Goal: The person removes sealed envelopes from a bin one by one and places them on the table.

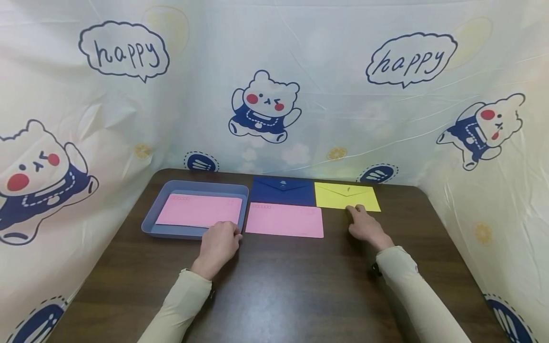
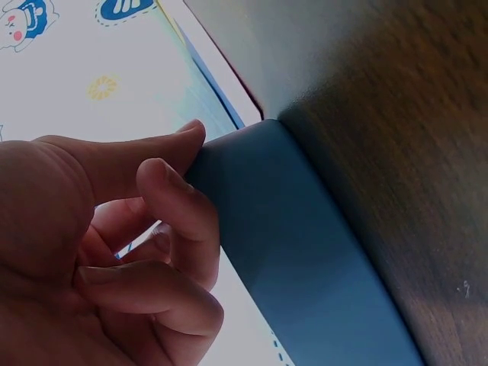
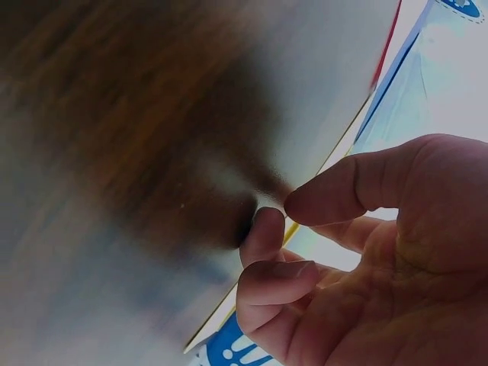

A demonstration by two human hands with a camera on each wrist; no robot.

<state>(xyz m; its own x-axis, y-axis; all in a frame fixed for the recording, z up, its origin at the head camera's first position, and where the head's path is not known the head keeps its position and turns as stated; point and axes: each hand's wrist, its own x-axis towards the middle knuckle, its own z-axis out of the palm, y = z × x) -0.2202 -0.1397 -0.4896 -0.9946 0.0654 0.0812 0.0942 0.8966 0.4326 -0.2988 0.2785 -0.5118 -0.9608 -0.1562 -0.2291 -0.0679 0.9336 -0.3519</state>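
My left hand point(image 1: 218, 245) is at the near right corner of a blue-grey tray point(image 1: 150, 224), thumb and curled fingers at its rim. The left wrist view shows the thumb tip against the top of the tray wall point(image 2: 282, 229). Inside the tray lies a pink envelope-like sheet point(image 1: 199, 209). On the right, my right hand point(image 1: 366, 227) pinches the near edge of a yellow envelope point(image 1: 343, 193), which lies flat with its flap facing up. The right wrist view shows the thumb and fingertips close together at that edge.
Beside the tray lie a dark blue envelope point(image 1: 280, 194) and, in front of it, another pink sheet point(image 1: 285, 221). Everything sits on a dark wooden table point(image 1: 291, 286). A printed cloth with bears point(image 1: 266, 107) hangs behind and along both sides.
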